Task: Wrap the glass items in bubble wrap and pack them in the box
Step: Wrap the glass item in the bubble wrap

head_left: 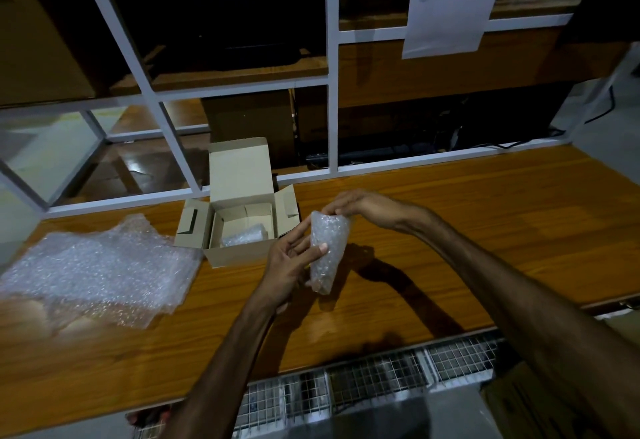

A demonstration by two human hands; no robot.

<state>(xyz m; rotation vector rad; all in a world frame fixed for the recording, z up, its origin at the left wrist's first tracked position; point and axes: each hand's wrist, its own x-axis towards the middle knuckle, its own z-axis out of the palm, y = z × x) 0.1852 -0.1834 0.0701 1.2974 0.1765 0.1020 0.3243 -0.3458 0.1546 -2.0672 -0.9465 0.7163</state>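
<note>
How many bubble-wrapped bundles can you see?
2: one bundle held between the left hand and right hand, one wrapped bundle inside the box. More may be hidden there.

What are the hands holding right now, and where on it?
A bubble-wrapped item, held upright above the table. The left hand holds its side, thumb across the middle; the right hand pinches its top end.

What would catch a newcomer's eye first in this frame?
Mid-frame, a bubble-wrapped item held above the wooden table: the left hand grips its side, thumb across the wrap, while the right hand pinches its top end. Just to the left, an open cardboard box already holds another wrapped bundle. Loose bubble wrap sheets lie at the far left.
</note>
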